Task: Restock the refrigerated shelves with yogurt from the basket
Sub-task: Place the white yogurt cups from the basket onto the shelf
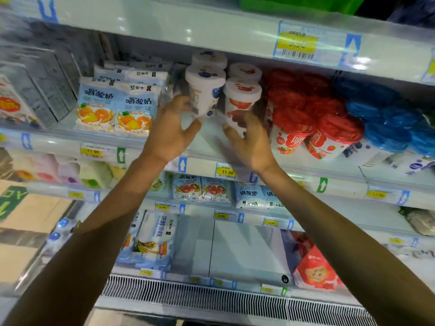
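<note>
On the upper refrigerated shelf (204, 147), my left hand (171, 130) is wrapped around the lower left side of a white yogurt cup with a blueberry lid (204, 88), which tilts slightly. Just to its right, the fingers of my right hand (249, 140) close on the bottom of a white cup with a strawberry lid (241, 97). Two more cups, one blueberry (209, 58) and one strawberry (244, 71), stand behind them. The basket is not clearly in view; only a green object (296, 5) shows above the top shelf.
Orange-fruit yogurt pouches (117, 109) lie left of the cups. Red-capped cups (313, 123) and blue-capped cups (390, 128) crowd the right. Lower shelves hold more pouches (200, 188) and a red pack (315, 271). A vent grille (211, 295) runs along the bottom.
</note>
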